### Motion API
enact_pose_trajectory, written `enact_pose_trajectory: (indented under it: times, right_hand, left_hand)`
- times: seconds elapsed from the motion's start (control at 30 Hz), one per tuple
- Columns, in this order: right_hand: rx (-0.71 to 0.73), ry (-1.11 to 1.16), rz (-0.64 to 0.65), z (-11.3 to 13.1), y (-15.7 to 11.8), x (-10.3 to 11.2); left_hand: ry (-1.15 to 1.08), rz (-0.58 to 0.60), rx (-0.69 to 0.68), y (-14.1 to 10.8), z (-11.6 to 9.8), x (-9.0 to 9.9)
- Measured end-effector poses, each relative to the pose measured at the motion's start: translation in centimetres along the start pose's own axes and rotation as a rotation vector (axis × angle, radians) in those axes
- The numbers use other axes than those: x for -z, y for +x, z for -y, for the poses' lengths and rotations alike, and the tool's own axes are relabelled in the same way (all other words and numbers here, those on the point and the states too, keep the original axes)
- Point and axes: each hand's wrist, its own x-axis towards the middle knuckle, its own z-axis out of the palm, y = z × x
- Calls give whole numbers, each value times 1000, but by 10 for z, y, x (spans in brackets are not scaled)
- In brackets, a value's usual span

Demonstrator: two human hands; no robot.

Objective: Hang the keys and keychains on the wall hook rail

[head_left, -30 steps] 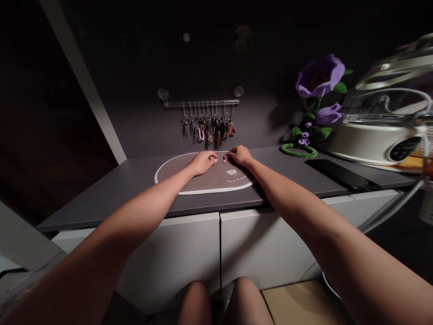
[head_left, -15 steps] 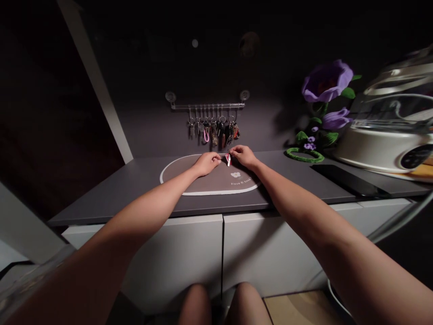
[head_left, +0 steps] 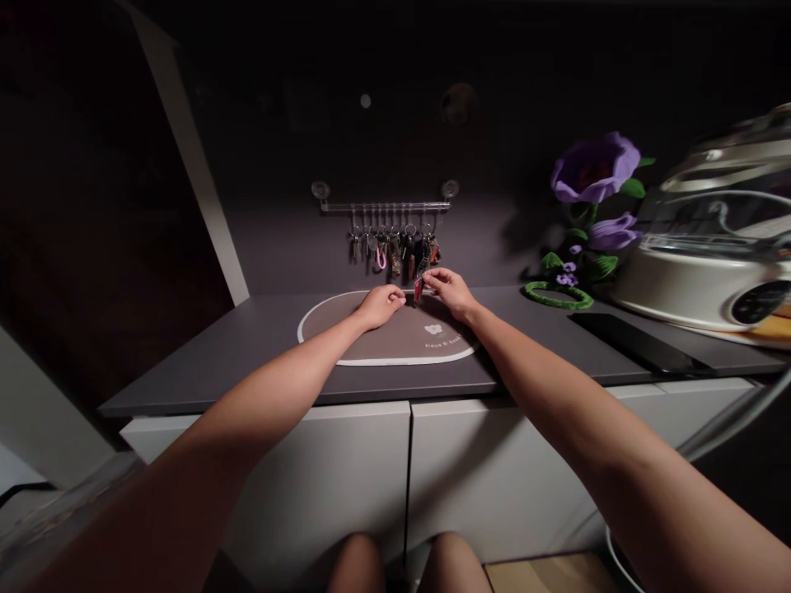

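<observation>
Pinched in the fingers of my right hand point(head_left: 450, 291) is a small red tag point(head_left: 418, 288), which hangs just above the mat. My left hand point(head_left: 379, 306) is low over the oval brown mat point(head_left: 371, 346), its fingers curled together beside the tag; whatever they may hold is too small to make out. Behind both hands, several bunches of keys point(head_left: 395, 251) hang from a clear rail point(head_left: 383, 207) on the dark wall. One bunch has a pink loop point(head_left: 381, 255).
Purple flowers point(head_left: 596, 169) with a green ring base stand at the right. Beside them are a black flat object point(head_left: 636, 342) and a large cream appliance point(head_left: 685, 276) with a clear upper part. The grey counter point(head_left: 203, 354) has white cabinet doors below.
The view has shifted a little, so the scene sits lower. The tag has turned in my right hand, showing red where white showed before. My left hand has hardly moved.
</observation>
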Motion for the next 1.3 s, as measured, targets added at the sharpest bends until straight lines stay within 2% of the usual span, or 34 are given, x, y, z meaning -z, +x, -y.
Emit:
enact_pose_trajectory:
  times: [0.33, 0.6, 0.93, 1.17, 1.3]
  right_hand:
    - [20, 122, -3, 2, 2, 1]
    - [39, 169, -148, 10, 15, 9]
    - [38, 49, -325, 36, 69, 31]
    - [106, -173, -433, 32, 112, 40]
    - [101, -223, -427, 27, 127, 42]
  left_hand:
    - [-76, -16, 23, 1, 1, -2]
    - [-150, -6, 27, 1, 2, -4]
    - [-185, -7, 42, 3, 6, -8]
    - [-200, 12, 41, 3, 5, -6]
    - [-203, 11, 49, 3, 5, -7]
